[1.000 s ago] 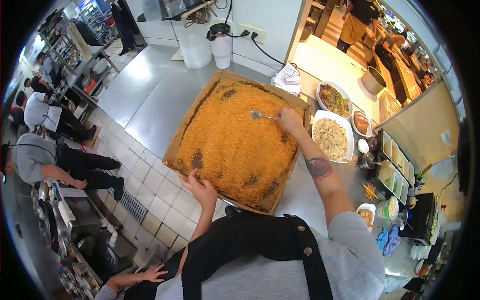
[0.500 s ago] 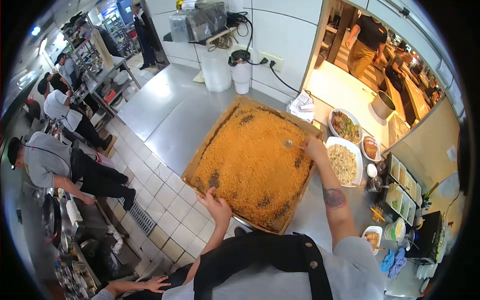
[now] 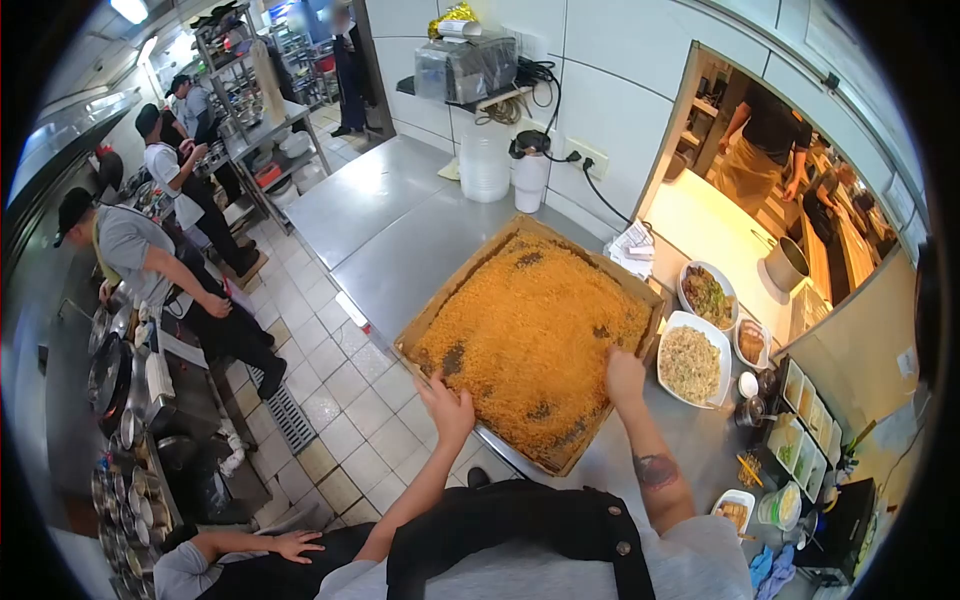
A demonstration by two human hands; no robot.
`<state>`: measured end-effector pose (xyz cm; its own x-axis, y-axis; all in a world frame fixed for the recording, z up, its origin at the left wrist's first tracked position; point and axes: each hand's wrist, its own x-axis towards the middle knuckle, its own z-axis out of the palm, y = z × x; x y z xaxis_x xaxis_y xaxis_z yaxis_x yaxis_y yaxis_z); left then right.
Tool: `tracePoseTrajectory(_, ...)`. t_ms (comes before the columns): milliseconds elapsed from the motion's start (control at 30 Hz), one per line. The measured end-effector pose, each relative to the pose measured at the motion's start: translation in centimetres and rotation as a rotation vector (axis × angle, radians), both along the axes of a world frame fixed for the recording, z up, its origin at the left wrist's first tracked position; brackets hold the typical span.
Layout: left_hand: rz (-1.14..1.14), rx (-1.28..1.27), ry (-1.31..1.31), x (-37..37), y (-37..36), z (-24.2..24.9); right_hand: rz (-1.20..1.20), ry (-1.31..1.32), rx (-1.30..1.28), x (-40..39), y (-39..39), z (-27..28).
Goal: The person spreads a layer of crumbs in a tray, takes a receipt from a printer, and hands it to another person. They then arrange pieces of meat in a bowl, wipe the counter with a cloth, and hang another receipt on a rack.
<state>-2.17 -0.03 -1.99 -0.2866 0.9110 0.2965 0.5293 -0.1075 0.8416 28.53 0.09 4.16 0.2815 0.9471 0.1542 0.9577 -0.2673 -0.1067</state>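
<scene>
A large square shallow tray [image 3: 452, 286] with brown, cardboard-like sides stands at the near edge of the steel counter. Orange grains or crumbs [image 3: 535, 325] fill it, broken by several dark patches. My left hand [image 3: 447, 410] grips the tray's near-left rim, fingers at the edge. Over the right side of the grains, my right hand [image 3: 626, 378] is closed and points down into them. It holds a spoon, whose bowl is now hidden by the hand or the grains.
Right of the tray are a white dish of fried rice [image 3: 690, 362], a bowl of meat and greens [image 3: 706, 294] and garnish containers [image 3: 795, 440]. A lidded cup [image 3: 528, 180] stands at the wall. Co-workers [image 3: 165, 260] work at left; another person's hand [image 3: 298, 545] shows below.
The view has shifted, so the scene sits further right and lower. My right hand has moved nearer along the tray's right side, and the spoon has gone out of sight.
</scene>
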Motion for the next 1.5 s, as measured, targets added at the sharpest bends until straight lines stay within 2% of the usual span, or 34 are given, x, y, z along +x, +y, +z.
tracePoseTrajectory(100, 0.075, 0.005, 0.135, -1.3, -0.7, 3.2, 0.106, 0.062, 0.034, -1.4, -1.0, 0.2)
tracePoseTrajectory(167, 0.009, 0.190, 0.283, -3.4, 0.2, 4.8, 0.033, 0.110, 0.107, -1.5, -1.6, 0.6)
tracePoseTrajectory(200, 0.010, 0.183, 0.294, -4.6, 1.0, 5.2, 0.035, 0.121, 0.101, -1.6, -2.2, 0.8)
tracePoseTrajectory(267, -0.048, 0.170, 0.220, -6.9, 3.2, 6.0, -0.003, 0.162, 0.328, -1.4, -3.4, 1.7)
tracePoseTrajectory(333, -0.080, 0.162, 0.152, -8.8, 6.2, 6.8, 0.012, 0.175, 0.359, -1.1, -4.7, 1.8)
tracePoseTrajectory(367, -0.108, 0.157, 0.081, -9.4, 8.2, 7.3, 0.033, 0.183, 0.394, -1.4, -5.4, 1.9)
tracePoseTrajectory(400, -0.099, 0.291, 0.177, -9.6, 10.2, 8.5, 0.018, 0.232, 0.336, -2.1, -6.2, 2.6)
tracePoseTrajectory(433, -0.115, 0.305, 0.183, -9.9, 12.4, 9.4, 0.001, 0.284, 0.277, -3.1, -6.9, 2.9)
tracePoseTrajectory(533, -0.202, 0.374, 0.258, -10.6, 20.0, 11.9, -0.023, 0.327, 0.204, -5.1, -8.1, 0.3)
tracePoseTrajectory(600, -0.241, 0.464, 0.286, -10.8, 25.6, 14.4, -0.187, 0.361, 0.278, -6.3, -8.0, -1.5)
tracePoseTrajectory(633, -0.267, 0.526, 0.288, -10.8, 28.2, 16.4, -0.206, 0.362, 0.279, -7.2, -7.7, -1.3)
tracePoseTrajectory(733, -0.339, 0.695, 0.327, -11.1, 36.2, 22.5, -0.518, 0.302, 0.297, -10.1, -7.6, 0.3)
tracePoseTrajectory(833, -0.369, 0.665, 0.200, -10.6, 46.2, 26.8, -0.629, 0.345, 0.266, -13.0, -8.1, 0.5)
tracePoseTrajectory(900, -0.377, 0.738, 0.172, -9.0, 51.5, 29.5, -0.628, 0.363, 0.300, -14.7, -9.2, -0.2)
tracePoseTrajectory(967, -0.410, 0.644, 0.153, -6.7, 54.1, 32.9, -0.630, 0.385, 0.335, -16.5, -10.2, -0.7)
tracePoseTrajectory(1000, -0.404, 0.581, 0.157, -5.4, 53.9, 34.8, -0.722, 0.371, 0.366, -17.3, -10.5, -0.8)
tracePoseTrajectory(1067, -0.468, 0.535, 0.135, -3.2, 57.4, 36.8, -0.893, 0.418, 0.380, -17.6, -11.8, -2.3)
tracePoseTrajectory(1133, -0.511, 0.549, 0.134, -1.1, 60.2, 38.6, -0.934, 0.368, 0.428, -18.1, -12.7, -3.1)
tracePoseTrajectory(1167, -0.501, 0.478, 0.144, -0.3, 61.9, 39.4, -0.948, 0.319, 0.460, -18.4, -13.1, -3.3)
tracePoseTrajectory(1233, -0.510, 0.415, 0.146, 1.2, 64.2, 40.1, -0.979, 0.301, 0.497, -19.3, -13.8, -2.5)
tracePoseTrajectory(1300, -0.500, 0.163, -0.086, 2.5, 65.5, 40.6, -1.105, 0.297, 0.498, -20.1, -14.4, -1.5)
tracePoseTrajectory(1333, -0.506, 0.127, -0.137, 2.8, 65.9, 40.6, -1.103, 0.277, 0.500, -20.2, -15.2, -2.0)
tracePoseTrajectory(1433, -0.674, 0.126, -0.154, 3.3, 69.4, 39.8, -1.151, 0.246, 0.565, -21.1, -15.0, -1.2)
tracePoseTrajectory(1500, -0.653, 0.138, -0.132, 3.7, 70.5, 39.6, -1.107, 0.200, 0.561, -21.3, -15.0, -0.8)
